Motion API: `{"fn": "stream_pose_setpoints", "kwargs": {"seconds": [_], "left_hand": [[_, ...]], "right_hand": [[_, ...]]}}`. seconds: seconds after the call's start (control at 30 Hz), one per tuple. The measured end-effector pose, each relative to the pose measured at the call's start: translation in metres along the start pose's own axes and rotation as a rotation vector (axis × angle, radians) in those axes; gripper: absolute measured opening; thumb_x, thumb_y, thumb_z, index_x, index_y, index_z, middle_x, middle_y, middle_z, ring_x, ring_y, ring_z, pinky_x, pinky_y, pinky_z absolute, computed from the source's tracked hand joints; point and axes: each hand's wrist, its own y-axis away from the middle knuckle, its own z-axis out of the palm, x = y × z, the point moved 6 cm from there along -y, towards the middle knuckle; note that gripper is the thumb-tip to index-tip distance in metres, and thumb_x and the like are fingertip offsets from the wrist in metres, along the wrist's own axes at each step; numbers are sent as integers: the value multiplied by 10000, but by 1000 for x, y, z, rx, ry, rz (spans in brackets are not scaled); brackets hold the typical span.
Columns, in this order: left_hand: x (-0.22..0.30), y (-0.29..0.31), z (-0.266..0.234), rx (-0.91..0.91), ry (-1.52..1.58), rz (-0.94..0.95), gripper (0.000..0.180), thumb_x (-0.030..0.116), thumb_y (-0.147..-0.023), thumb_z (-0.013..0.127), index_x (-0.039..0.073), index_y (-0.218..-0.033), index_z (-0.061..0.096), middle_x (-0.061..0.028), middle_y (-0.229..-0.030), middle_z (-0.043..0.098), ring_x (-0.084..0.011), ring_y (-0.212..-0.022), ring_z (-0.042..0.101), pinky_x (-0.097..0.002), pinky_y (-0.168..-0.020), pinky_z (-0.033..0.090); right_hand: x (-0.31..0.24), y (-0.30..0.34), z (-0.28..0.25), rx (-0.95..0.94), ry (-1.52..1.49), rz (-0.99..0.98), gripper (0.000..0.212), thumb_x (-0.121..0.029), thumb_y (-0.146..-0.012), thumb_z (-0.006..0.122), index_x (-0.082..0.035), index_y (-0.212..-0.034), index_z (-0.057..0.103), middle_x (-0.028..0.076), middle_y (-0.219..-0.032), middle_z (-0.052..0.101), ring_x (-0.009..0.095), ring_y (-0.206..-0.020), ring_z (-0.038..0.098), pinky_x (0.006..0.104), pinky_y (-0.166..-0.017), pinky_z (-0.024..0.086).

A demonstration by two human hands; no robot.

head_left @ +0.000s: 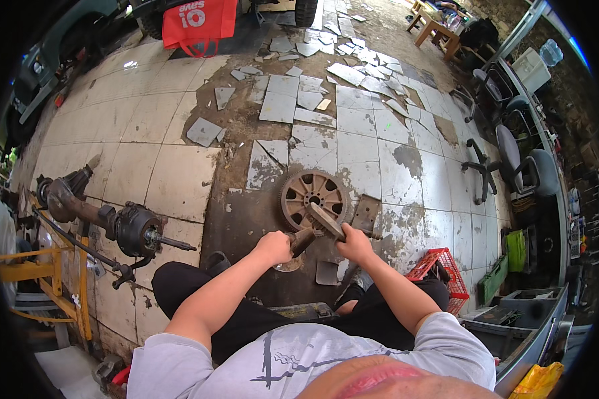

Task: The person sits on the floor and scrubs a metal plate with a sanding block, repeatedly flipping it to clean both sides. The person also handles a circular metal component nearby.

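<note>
A rusty toothed flywheel (287, 207) lies on the dark floor patch before me, with cut-outs round its hub. My left hand (274, 249) is closed on a dark brown, tapered metal piece (303, 241) just below the wheel's near rim. In my right hand (355, 244), closed too, is a narrow tan bar (326, 221) that slants across the wheel toward its hub. What kind of tool the bar is, I cannot make out. Partly hidden under my left hand is a round metal piece (287, 266).
Right of the wheel lies a rusty plate with holes (366, 213). An axle assembly (133, 229) rests by a yellow stand (81, 286) on the left. A red crate (456, 282) is near my right knee. Broken tiles (279, 98) litter the floor ahead; office chairs (480, 169) stand right.
</note>
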Motion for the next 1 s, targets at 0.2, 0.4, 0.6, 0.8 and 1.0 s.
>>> {"fn": "stream_pose_setpoints", "kwargs": {"seconds": [0.2, 0.4, 0.6, 0.8, 1.0], "left_hand": [[14, -7, -13, -81, -4, -30, 306, 232, -791, 765, 33, -1018, 816, -225, -1059, 781, -391, -1016, 764, -486, -926, 623], [7, -1, -15, -90, -36, -14, 329, 267, -803, 783, 42, -1040, 812, -216, -1024, 785, -399, -1006, 763, -481, -903, 627], [-3, 9, -10, -27, -5, -33, 398, 356, -790, 836, 31, -1018, 803, -225, -975, 780, -393, -979, 764, -485, -898, 623], [-7, 11, -3, -42, 15, -51, 417, 362, -770, 843, 41, -1035, 807, -219, -985, 781, -400, -972, 763, -481, -899, 623], [-2, 22, -15, -42, -4, -30, 365, 255, -785, 770, 108, -1117, 805, -189, -1050, 786, -375, -1018, 766, -481, -908, 628]], "right_hand": [[18, 4, 25, 6, -74, 103, 302, -220, -838, 711, -51, -1088, 699, 256, -998, 739, 477, -1017, 687, 568, -865, 548], [0, -3, 19, 22, -113, -41, 305, -158, -851, 644, -37, -1123, 709, 279, -1006, 738, 492, -1002, 693, 555, -871, 557], [4, -14, 25, -29, -87, -13, 336, -184, -852, 683, -50, -1159, 702, 260, -1044, 751, 453, -1034, 712, 553, -892, 561], [23, -14, 38, -47, 100, 94, 305, -223, -868, 685, -115, -1154, 689, 230, -1027, 764, 450, -1018, 720, 560, -889, 575], [16, 2, 39, -87, 122, 54, 338, -230, -868, 664, -80, -1171, 677, 269, -1047, 748, 467, -1024, 712, 578, -903, 561]]}}
